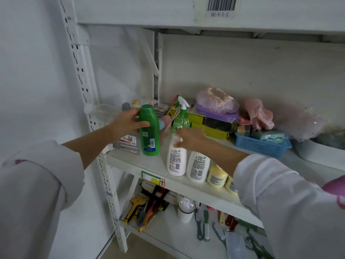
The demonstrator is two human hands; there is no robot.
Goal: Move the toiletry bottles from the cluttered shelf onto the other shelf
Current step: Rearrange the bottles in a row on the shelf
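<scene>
My left hand (125,123) grips a green bottle (149,130) upright, just above the left end of the middle shelf (138,163). My right hand (190,137) closes around the neck of a white bottle (176,159) that stands near the shelf's front edge. Beside it stands a second white bottle (198,168), then a yellow jar (216,174) and another yellow container (231,185), partly hidden by my right sleeve. A clear green spray bottle (181,116) stands just behind my right hand.
A blue basket (261,145), yellow packets (214,128), bagged purple and pink items (218,103) and a white tub (313,152) crowd the back of the shelf. A grey packet (128,143) lies at the left. The lower shelf (168,234) holds brushes, tools and a white cup.
</scene>
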